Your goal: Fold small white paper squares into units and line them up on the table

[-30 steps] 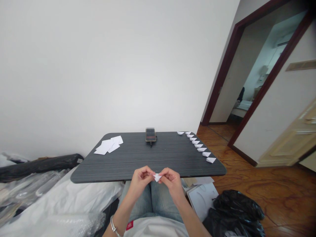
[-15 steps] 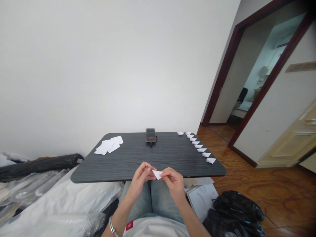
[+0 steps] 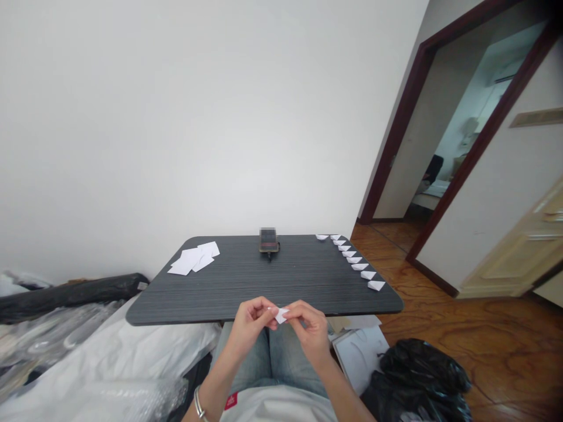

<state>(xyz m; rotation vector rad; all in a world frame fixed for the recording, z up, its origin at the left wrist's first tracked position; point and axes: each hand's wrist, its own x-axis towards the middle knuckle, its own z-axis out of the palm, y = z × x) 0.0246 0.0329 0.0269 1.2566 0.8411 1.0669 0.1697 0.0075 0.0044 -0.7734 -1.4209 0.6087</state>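
Above the near edge of the dark wood-grain table (image 3: 229,293), my left hand (image 3: 250,321) and my right hand (image 3: 311,329) pinch a small folded piece of white paper (image 3: 281,315) between them. Their fingertips hide part of it. Both hands are raised over my lap, in front of the table edge. Several folded white paper pieces (image 3: 354,259) stand in a diagonal row along the table's right edge. Loose white paper sheets (image 3: 192,260) lie at the table's left side.
A phone (image 3: 268,240) stands at the table's far edge. White plastic and bubble wrap (image 3: 109,351) lie to the left, with a black bag (image 3: 417,375) and papers (image 3: 358,354) at lower right. A wall rises behind the table, and a doorway stands at right.
The paper between my fingers has turned and now shows as a smaller shape. My hands have shifted slightly, and the fingers of both hands cover more of it.
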